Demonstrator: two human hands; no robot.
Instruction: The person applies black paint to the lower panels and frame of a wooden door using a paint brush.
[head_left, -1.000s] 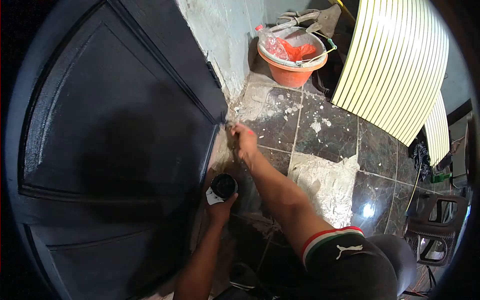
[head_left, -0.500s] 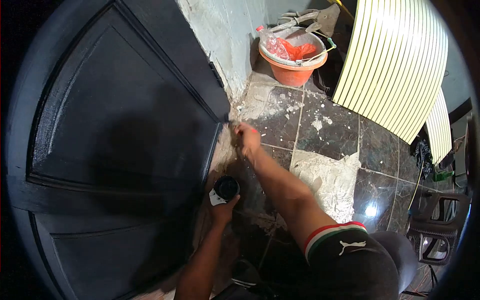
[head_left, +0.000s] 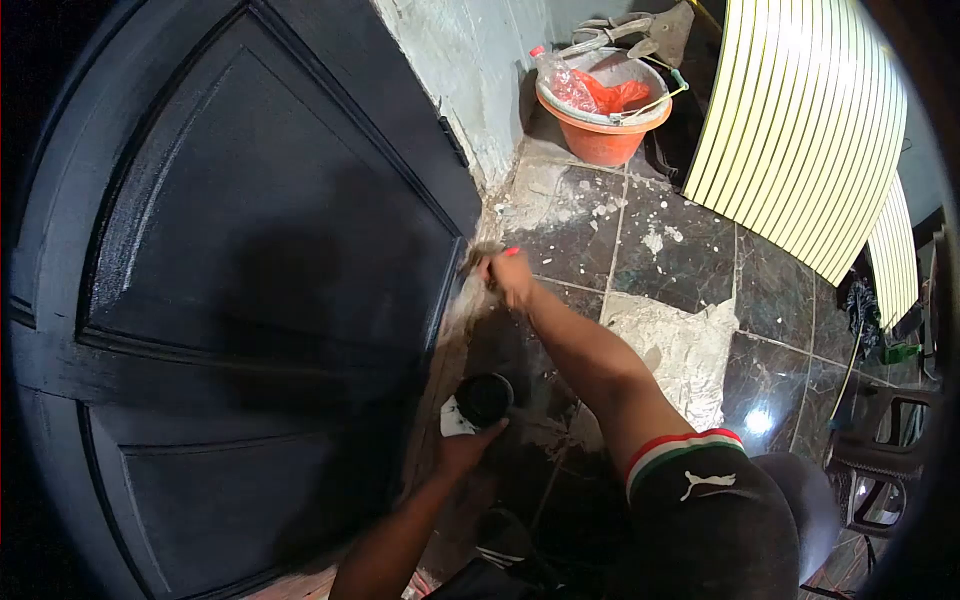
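Note:
A small round cup (head_left: 485, 399) with dark contents and a white patch on its side is held by my left hand (head_left: 472, 446), low beside the door. My right hand (head_left: 508, 279) is closed around a brush with a red handle (head_left: 512, 252); the brush end is blurred and lies near the door's edge. The black panelled door (head_left: 270, 260) fills the left side. Between door and tiles runs a rough, bare strip of floor (head_left: 462, 312).
An orange bucket (head_left: 603, 145) with a plastic bottle and red plastic stands by the wall. Striped curved panels (head_left: 800, 130) lean at the right. Pale plaster (head_left: 680, 355) covers part of the tiles (head_left: 670, 260). A dark plastic stool (head_left: 875, 460) is at the lower right.
The view has shifted, so the scene sits further right. My right hand has moved slightly down along the door's edge with the brush. My left hand still holds the cup, now slightly farther from the door.

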